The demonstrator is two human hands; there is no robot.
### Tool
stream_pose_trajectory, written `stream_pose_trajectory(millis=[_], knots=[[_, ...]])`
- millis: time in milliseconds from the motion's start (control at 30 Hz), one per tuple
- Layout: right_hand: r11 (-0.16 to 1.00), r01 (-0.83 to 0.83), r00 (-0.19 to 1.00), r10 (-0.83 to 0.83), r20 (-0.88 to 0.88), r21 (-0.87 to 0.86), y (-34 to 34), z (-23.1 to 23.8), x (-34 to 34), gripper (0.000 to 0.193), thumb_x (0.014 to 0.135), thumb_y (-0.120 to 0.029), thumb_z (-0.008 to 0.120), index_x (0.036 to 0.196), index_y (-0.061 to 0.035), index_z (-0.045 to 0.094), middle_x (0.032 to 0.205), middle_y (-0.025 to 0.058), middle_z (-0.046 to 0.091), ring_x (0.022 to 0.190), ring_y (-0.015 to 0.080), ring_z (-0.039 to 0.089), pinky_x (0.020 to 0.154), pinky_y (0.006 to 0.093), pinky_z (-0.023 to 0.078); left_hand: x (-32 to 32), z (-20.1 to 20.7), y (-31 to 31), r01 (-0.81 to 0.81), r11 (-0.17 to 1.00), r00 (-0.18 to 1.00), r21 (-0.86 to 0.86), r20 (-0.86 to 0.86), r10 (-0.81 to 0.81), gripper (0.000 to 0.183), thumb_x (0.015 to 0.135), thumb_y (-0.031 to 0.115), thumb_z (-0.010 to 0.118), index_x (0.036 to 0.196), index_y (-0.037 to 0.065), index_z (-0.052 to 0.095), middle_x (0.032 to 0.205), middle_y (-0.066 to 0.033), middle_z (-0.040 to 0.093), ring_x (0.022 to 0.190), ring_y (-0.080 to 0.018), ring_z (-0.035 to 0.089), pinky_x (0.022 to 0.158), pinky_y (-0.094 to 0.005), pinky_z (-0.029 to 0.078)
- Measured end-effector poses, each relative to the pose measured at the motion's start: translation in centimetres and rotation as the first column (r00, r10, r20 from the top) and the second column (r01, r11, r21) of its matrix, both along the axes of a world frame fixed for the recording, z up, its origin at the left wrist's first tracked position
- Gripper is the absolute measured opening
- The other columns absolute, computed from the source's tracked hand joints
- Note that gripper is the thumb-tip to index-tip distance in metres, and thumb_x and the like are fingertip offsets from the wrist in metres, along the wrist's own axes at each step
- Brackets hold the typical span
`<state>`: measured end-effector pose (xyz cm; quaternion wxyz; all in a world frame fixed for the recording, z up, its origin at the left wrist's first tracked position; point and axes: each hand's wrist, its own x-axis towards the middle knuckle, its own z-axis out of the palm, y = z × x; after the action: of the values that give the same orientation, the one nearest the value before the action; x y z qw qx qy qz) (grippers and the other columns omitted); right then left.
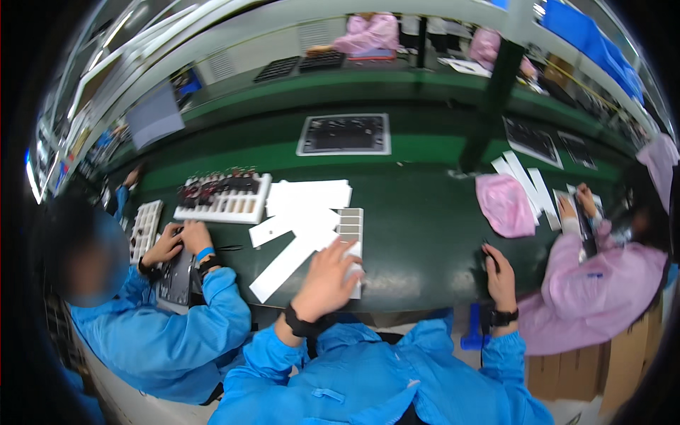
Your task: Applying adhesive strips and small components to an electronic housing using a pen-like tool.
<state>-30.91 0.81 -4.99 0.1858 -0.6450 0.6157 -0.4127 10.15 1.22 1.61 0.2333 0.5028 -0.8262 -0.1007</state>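
My left hand (329, 278) lies with its fingers spread over a white strip with grey rectangular stickers (350, 221). Its fingertips rest on or just above the strip, hiding the middle of it. Beside it, loose white paper strips (283, 263) and sheets (309, 195) overlap on the green table. Farther right, near the table's front edge, my right hand (502, 278) is closed around a slim black tool (490, 251). Only a short part of that tool shows, too little to tell its kind. Both wrists wear black bands.
To the left, a blue-sleeved co-worker handles a black panel (177, 276) near a white tray of small parts (224, 198). On the right sit a pink cloth cap (504, 205) and a pink-sleeved co-worker (591, 290). A dark green post (494, 106) rises from the table.
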Motion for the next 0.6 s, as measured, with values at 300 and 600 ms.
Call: stream_pose_trajectory(millis=[300,600], knots=[[0.994,0.012,0.972,-0.038,-0.233,-0.113,-0.3,1.4,-0.5,0.029,0.094,-0.02,0.059,0.119,-0.0072,0.064,0.12,0.0152,0.065,0.112,0.0343,0.06,0.098,0.0419,0.045,-10.2,11.6,-28.6,0.382,0.739,0.838,0.555,-0.546,-0.023,0.018,0.093,0.019,0.055,0.098,0.004,0.065,0.098,-0.0078,0.068,0.081,-0.0137,0.066,0.068,-0.0246,0.05],[0.998,0.062,0.962,-0.059,-0.266,0.005,0.1,1.8,-2.3,0.031,0.088,-0.016,0.064,0.118,-0.0078,0.064,0.118,0.0148,0.065,0.112,0.0308,0.06,0.099,0.0422,0.045,-32.1,3.0,-54.3,0.643,0.763,0.532,0.07,0.675,-0.511,0.024,0.094,0.014,0.058,0.115,0.001,0.061,0.113,-0.0125,0.067,0.102,-0.0237,0.068,0.079,-0.034,0.054]])
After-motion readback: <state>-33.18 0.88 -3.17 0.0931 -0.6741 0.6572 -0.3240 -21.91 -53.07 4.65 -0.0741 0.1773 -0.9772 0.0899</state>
